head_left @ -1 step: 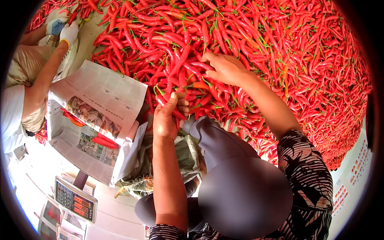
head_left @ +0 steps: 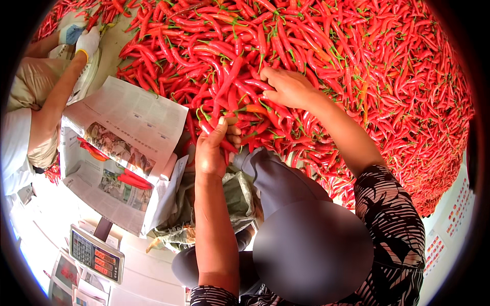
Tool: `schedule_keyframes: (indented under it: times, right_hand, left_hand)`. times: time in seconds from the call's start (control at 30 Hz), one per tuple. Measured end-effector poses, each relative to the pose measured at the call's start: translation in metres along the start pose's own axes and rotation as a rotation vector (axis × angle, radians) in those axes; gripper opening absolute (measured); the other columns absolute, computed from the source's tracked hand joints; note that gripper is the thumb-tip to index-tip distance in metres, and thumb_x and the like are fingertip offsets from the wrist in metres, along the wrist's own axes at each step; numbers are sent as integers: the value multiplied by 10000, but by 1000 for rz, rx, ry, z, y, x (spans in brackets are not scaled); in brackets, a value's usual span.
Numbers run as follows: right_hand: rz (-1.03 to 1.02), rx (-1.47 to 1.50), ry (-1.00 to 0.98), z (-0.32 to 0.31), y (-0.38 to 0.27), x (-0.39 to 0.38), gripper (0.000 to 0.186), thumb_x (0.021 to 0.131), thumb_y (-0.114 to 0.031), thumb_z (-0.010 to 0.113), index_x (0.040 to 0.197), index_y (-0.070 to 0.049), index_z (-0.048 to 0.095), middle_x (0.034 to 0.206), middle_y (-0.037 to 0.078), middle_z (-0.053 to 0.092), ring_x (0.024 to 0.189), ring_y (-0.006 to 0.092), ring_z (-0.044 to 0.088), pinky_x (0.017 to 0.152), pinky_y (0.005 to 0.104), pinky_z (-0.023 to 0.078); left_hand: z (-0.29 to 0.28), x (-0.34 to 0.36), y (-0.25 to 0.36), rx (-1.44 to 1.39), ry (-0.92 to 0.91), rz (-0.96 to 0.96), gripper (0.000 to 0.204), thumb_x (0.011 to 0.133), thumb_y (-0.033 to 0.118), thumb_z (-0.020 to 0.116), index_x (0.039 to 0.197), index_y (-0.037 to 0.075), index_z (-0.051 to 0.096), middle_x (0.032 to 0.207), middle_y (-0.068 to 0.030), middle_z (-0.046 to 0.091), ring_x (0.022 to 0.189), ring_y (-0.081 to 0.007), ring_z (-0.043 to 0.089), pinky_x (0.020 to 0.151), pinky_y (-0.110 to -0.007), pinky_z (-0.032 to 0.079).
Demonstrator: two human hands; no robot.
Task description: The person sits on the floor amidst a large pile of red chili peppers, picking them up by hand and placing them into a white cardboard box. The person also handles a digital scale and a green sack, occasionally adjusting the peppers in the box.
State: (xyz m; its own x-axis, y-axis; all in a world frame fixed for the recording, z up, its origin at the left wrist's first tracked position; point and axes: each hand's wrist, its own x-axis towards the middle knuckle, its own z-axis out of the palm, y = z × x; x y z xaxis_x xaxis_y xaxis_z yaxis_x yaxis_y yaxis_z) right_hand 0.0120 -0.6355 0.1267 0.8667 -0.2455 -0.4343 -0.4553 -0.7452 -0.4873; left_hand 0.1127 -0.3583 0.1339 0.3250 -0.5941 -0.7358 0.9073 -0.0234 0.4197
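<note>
Just right of the newspaper (head_left: 148, 104), my left hand (head_left: 213, 145) is clamped on red chilies (head_left: 205, 126), while farther right of it my right hand (head_left: 290, 89), thumb and finger apart, is over the heap (head_left: 388, 76).

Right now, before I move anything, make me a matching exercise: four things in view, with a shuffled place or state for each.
1. Left hand
2. Right hand
3. Scale display
4. Newspaper sheets

A. Lower left of view, lit red
B. Loose chillies lying on them
C. Holding a red chilli
D. At the chilli pile, contact unclear

Pairs: 1-C, 2-D, 3-A, 4-B
</note>
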Motion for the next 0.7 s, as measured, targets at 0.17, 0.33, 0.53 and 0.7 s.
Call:
schedule_keyframes:
  times: [0.17, 0.33, 0.53, 0.7]
  right_hand:
    - [127, 422, -22, -15, -23, -23, 255, 912, -207, 738, 1084, -39, 654, 869, 122, 713, 763, 291, 692, 692, 427, 518]
    - [-308, 220, 261, -3, -60, -53, 247, 889, -223, 754, 1075, -59, 737, 937, 102, 684, 930, 345, 678, 826, 477, 535]
    - [-231, 383, 38, 7, -70, -67, 461, 934, -302, 811, 1305, -57, 690, 1144, 132, 665, 1027, 362, 679, 890, 478, 546]
    - [-225, 224, 33, 12, -60, -71, 383, 980, -312, 763, 1271, -73, 692, 1103, 139, 680, 1009, 376, 697, 850, 495, 555]
  left_hand:
    - [10, 0, 1, 142, 56, 68, 269, 1076, 259, 712, 1160, 6, 750, 888, -55, 747, 661, -110, 651, 558, -253, 475]
    - [32, -3, -7, 171, 44, 115, 326, 1054, 276, 755, 1274, 46, 684, 949, -56, 744, 690, -110, 644, 589, -276, 499]
    - [8, 7, -21, -245, 23, 17, 186, 1077, 192, 694, 1174, 39, 652, 948, -82, 705, 726, -157, 627, 632, -313, 528]
    - [-18, 8, -33, -407, 55, -73, 153, 1061, 126, 668, 1180, 34, 639, 881, -84, 691, 716, -177, 635, 632, -331, 534]
